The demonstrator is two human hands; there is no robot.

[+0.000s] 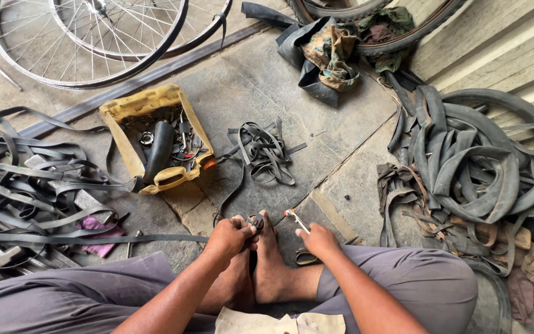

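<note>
1. We sit on the concrete floor [248, 86] with our bare feet [270, 266] drawn in close, so the work lies between our knees and within easy reach.
2. Our left hand [230, 236] has its grip clenched on a small dark rubber piece [256, 221], pressed at the toes, which seem to steady it.
3. Our right hand [317, 240] pinches a thin tool with a red tip [295, 218], angled toward that piece; the 2 lie just apart.
4. A yellow cut-open can [132, 105] sits ahead of us as a parts tray, holding a black tube section and small metal bits.
5. Loose black rubber strips [267, 151] lie between the can and our feet.
6. Old inner tubes [483, 161] pile up on the right, more strips on the left, and bare wheel rims [88, 43] lie farther off.
</note>
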